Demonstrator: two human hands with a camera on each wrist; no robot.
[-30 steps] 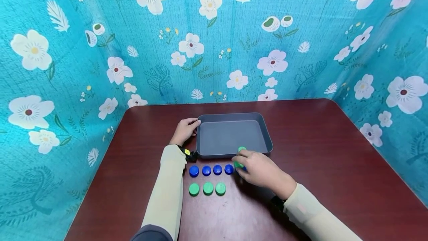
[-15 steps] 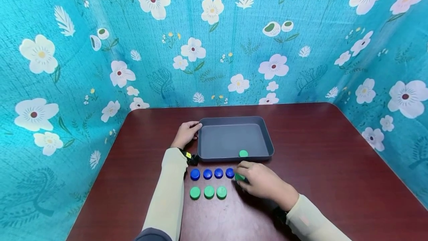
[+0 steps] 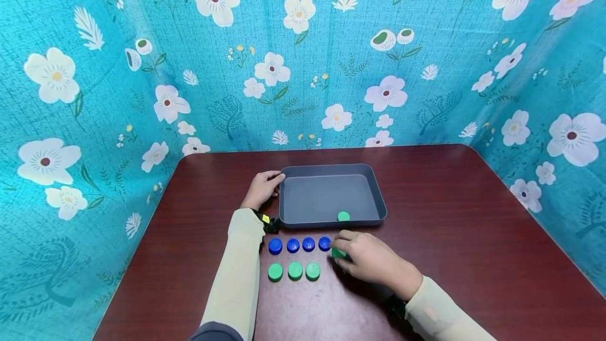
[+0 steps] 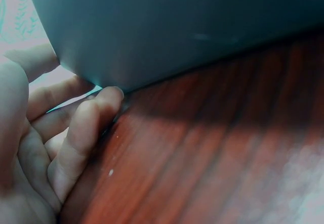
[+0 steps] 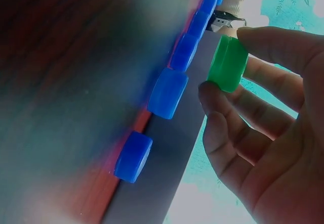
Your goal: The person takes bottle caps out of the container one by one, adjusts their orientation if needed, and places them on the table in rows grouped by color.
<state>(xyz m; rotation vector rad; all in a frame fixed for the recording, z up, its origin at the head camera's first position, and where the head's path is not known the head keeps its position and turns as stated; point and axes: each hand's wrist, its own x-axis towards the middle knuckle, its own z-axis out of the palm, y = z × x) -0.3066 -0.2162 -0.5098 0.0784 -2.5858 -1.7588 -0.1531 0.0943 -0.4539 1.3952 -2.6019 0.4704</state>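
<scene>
My right hand [image 3: 371, 257] pinches a green bottle cap [image 5: 228, 63] between thumb and fingertips, near the right end of a row of blue bottle caps [image 3: 309, 244]. In the right wrist view, the green cap is tilted on edge beside the blue caps [image 5: 168, 93]; from the head, the hand hides the last blue one. My left hand [image 3: 261, 189] grips the left side of a grey rectangular tray [image 3: 326, 224], thumb on the rim. Seen from the left wrist, its fingertips [image 4: 110, 96] meet the tray's outer wall [image 4: 152, 32]. Another green cap [image 3: 343, 216] lies inside the tray by the near wall.
Three green caps [image 3: 295, 271] form a second row in front of the blue ones. Everything stands on a dark reddish wooden table [image 3: 440, 199]. A blue flowered curtain [image 3: 303, 67] hangs behind the table and along its sides.
My right hand has drawn slightly toward me, away from the tray, with the green cap in it. My left hand stays at the tray. The head view has shifted a little.
</scene>
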